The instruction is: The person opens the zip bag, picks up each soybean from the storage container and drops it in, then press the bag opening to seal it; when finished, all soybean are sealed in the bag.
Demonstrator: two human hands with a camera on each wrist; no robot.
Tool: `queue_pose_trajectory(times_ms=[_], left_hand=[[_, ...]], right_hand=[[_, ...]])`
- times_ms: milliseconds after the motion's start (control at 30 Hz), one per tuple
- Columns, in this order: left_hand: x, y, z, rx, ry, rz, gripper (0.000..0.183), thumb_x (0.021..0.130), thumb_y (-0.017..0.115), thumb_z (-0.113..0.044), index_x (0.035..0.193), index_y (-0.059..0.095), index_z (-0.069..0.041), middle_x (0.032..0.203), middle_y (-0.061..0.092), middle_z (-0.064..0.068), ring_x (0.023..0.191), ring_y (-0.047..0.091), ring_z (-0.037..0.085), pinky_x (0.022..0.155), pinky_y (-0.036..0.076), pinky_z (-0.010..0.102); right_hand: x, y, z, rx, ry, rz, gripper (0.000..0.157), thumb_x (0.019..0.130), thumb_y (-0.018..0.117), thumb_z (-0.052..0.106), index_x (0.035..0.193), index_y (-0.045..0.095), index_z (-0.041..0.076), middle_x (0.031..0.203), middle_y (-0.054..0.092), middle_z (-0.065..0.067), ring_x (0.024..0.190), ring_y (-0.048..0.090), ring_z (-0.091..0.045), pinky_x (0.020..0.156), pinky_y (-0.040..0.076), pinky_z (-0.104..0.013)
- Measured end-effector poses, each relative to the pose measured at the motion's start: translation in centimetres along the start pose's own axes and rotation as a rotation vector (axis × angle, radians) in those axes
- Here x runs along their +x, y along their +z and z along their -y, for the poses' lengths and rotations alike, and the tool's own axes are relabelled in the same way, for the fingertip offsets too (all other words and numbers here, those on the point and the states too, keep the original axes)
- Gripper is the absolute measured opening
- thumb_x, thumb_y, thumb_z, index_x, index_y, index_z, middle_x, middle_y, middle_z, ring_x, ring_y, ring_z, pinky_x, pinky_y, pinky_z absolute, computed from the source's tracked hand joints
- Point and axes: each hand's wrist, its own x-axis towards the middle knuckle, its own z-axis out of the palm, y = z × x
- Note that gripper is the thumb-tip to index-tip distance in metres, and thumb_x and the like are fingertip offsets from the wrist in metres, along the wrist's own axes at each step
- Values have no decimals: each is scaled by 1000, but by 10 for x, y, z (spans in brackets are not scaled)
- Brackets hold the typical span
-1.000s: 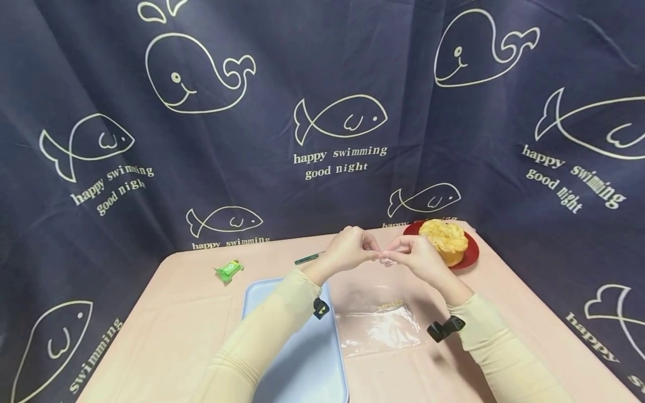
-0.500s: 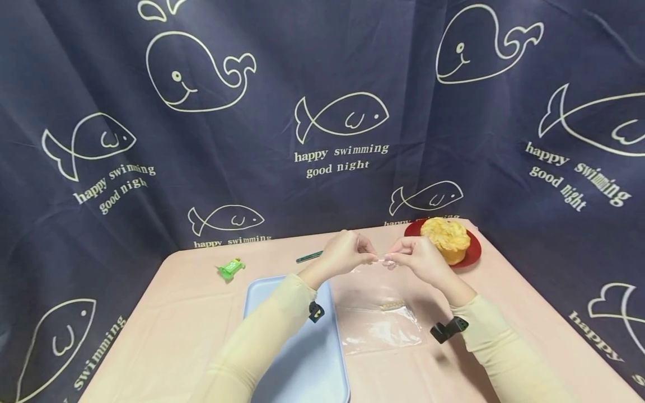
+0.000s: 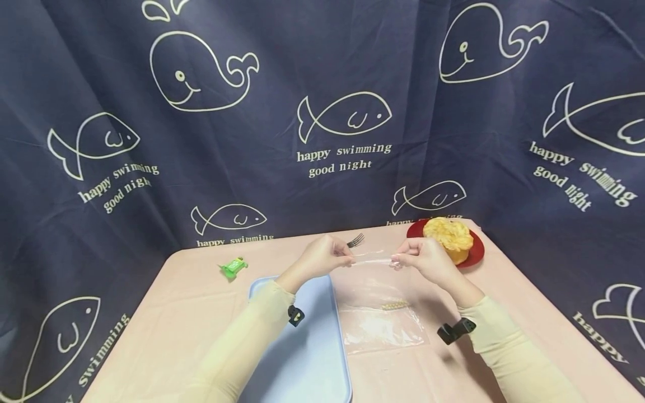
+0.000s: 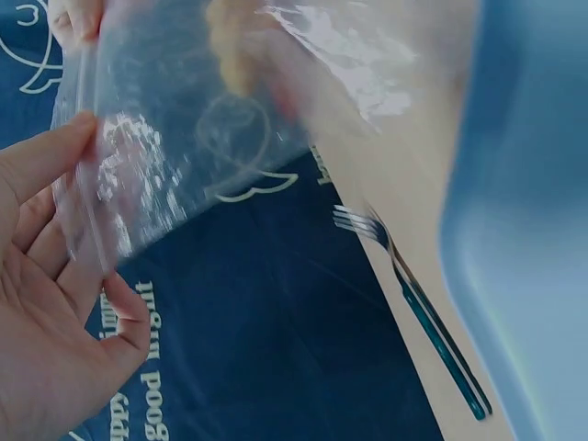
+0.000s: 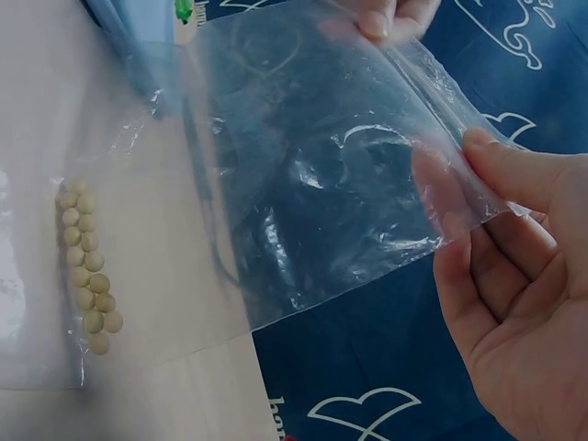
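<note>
A clear zip bag [image 3: 380, 330] hangs from both hands, its lower part over the table beside the blue tray. My left hand [image 3: 319, 260] pinches the left end of its top strip, and my right hand [image 3: 428, 263] pinches the right end. The strip is stretched nearly level between them. Close up in the left wrist view, thumb and fingers of the left hand [image 4: 64, 266] meet on the ridged strip. Several round, pale tablets [image 5: 89, 266] lie clustered low in the bag, in the right wrist view.
A light blue tray [image 3: 302, 341] lies left of the bag under the left forearm. Behind it is a fork [image 4: 432, 326] with a green handle. A green wrapped packet [image 3: 233, 268] sits far left. At back right, a yellow bun-like food [image 3: 450, 238] rests on a red plate [image 3: 476, 254].
My left hand has moved left, away from the right hand, so a longer stretch of the bag's top strip shows between them. The fork's tines have come into view behind the left hand.
</note>
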Motion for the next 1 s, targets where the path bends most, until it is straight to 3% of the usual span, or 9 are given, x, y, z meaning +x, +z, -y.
queue_pose_trajectory(times_ms=[300,467,533,667,833,933,1000], left_hand=[[-17,-9,19,-15,-25,-21,6,92,76,-17,87,79,-15,76,73,-12,71,67,1,59,49,24],[-21,-10,25,-83,-50,-52,6,91,77,-12,87,79,-10,76,74,-8,72,69,4,65,52,24],[-20,-7,28,-130,-77,-77,6,92,76,-11,86,79,-9,76,74,-6,72,69,5,68,54,25],[-15,1,36,-235,-121,-144,7,94,74,-10,90,75,-4,79,75,5,71,70,11,71,57,27],[-7,14,44,-357,-272,-178,24,95,72,-12,112,66,3,85,76,12,73,74,21,70,58,31],[-6,19,47,-334,-401,-161,40,94,74,-17,124,60,7,93,75,14,83,74,27,79,57,37],[-6,22,48,-290,-462,-139,52,93,74,-21,130,56,10,108,72,20,100,71,33,92,54,44]], right_hand=[[0,-2,-6,24,-12,7,9,89,76,1,88,69,-6,81,75,-14,75,73,-14,74,59,-27],[3,-2,-9,-5,-7,-5,9,90,76,2,87,70,-4,79,75,-10,74,72,-11,72,58,-26],[4,-2,-11,2,24,-5,10,91,76,4,90,69,-4,80,75,-8,75,71,-10,72,57,-25],[8,-3,-16,122,131,23,24,97,70,10,106,64,-11,92,75,-10,82,72,-12,78,58,-30],[7,-4,-33,241,260,95,42,105,59,17,128,52,-17,109,71,-25,97,72,-24,88,57,-38],[6,-3,-48,236,296,147,43,105,56,12,133,49,-20,113,69,-29,98,71,-26,87,57,-39],[6,-1,-58,211,313,177,42,104,56,8,132,48,-22,111,69,-28,96,70,-25,85,58,-39]])
